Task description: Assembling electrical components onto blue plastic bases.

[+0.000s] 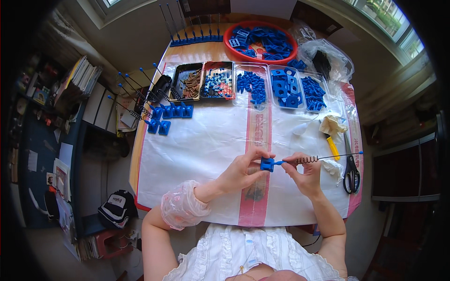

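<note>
My left hand (pixel 243 169) pinches a small blue plastic base (pixel 267 164) over the middle of the table. From the base's right side a blue cone-shaped piece leads into a dark coil spring (pixel 307 160). My right hand (pixel 303 175) grips the near end of that spring between thumb and fingers. A thin dark rod with a blue tip (pixel 361 152) runs on from the spring to the right. The base and the spring rod lie in one line, nearly level, and the joint at the cone sits between my two hands.
Beyond my hands stand trays of screws (pixel 192 84), nuts (pixel 218 82) and blue parts (pixel 286 86). A red basin (pixel 260 60) holds more blue pieces. Finished-looking spring rods on blue bases (pixel 176 111) stand left. Scissors (pixel 351 178) and a yellow-handled tool (pixel 333 147) lie right.
</note>
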`<state>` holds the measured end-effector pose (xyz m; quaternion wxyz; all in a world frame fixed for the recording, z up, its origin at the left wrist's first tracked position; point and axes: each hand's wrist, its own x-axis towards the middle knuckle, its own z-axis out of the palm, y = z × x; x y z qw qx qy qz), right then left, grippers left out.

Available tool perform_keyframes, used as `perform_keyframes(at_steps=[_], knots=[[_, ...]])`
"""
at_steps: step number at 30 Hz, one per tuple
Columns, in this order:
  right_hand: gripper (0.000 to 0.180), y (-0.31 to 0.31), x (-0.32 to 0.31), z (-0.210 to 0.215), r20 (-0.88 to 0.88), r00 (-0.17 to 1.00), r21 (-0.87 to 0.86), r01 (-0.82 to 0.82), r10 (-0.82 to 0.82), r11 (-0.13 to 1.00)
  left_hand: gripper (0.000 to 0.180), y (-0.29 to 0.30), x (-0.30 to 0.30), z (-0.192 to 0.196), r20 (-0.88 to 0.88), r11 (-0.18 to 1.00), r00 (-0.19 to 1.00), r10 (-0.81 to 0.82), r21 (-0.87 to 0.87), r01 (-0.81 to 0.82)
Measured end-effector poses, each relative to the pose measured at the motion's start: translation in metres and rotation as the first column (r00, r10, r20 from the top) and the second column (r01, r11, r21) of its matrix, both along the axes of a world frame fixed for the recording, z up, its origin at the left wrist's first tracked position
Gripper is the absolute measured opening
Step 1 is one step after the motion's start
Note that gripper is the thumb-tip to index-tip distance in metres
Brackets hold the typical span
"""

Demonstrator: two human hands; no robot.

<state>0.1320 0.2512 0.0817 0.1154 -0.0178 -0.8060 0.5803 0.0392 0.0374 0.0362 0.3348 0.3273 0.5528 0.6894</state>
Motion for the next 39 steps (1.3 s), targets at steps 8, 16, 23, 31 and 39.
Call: perform_keyframes(at_steps=[8,16,23,31,39], knots=[[0.014,-0.014,0.003,-0.003,-0.090,0.986,0.242,-0.112,0.137,0.964,0.033,0.003,-0.003,-0.001,-0.429,0.995,0.897,0.101,0.065,-0.081],[0.014,-0.018,0.003,-0.003,-0.085,0.990,0.187,-0.093,0.110,0.978,0.022,-0.001,-0.001,0.010,-0.304,0.996,0.953,0.007,-0.088,-0.035],[0.017,-0.014,0.003,-0.003,-0.033,0.994,0.152,-0.096,0.103,0.984,0.020,0.003,0.002,0.000,-0.312,0.998,0.948,0.055,-0.014,-0.062],[0.016,-0.007,0.010,0.009,0.003,0.997,-0.137,0.077,-0.077,0.988,0.018,0.001,0.000,0.007,-0.301,0.981,0.938,0.173,-0.035,-0.193],[0.015,-0.008,0.010,0.017,-0.017,0.994,-0.256,0.098,-0.106,0.962,0.022,0.001,0.003,0.006,-0.276,0.980,0.943,0.186,-0.012,-0.197]])
